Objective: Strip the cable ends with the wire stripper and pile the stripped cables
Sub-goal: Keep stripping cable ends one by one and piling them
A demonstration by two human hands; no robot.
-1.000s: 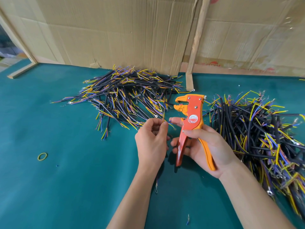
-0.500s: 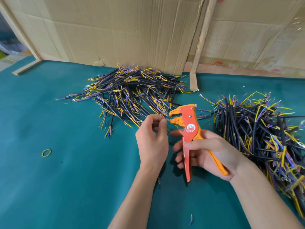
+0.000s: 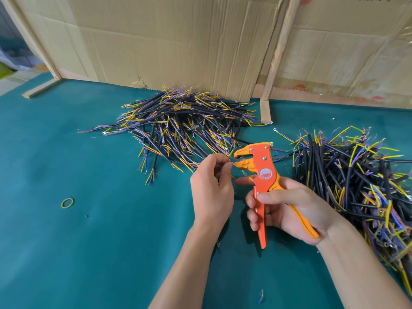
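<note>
Your left hand [image 3: 211, 188] pinches the wire [image 3: 229, 157] at the stripper [image 3: 263, 175] mouth, right hand [image 3: 289, 210] gripping its handles: seat the end fully before squeezing.

Left grip [image 3: 211, 188] pinching with curled fingertips, right grip [image 3: 289, 210] wrapped closed, forearms converging

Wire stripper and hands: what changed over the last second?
The left hand brought its pinched wire end to the mouth of the wire stripper; a second ago the two were apart. The right hand kept its grip on the handles and tilted the tool's head slightly left. Both cable piles and the rubber band stayed put.
</note>
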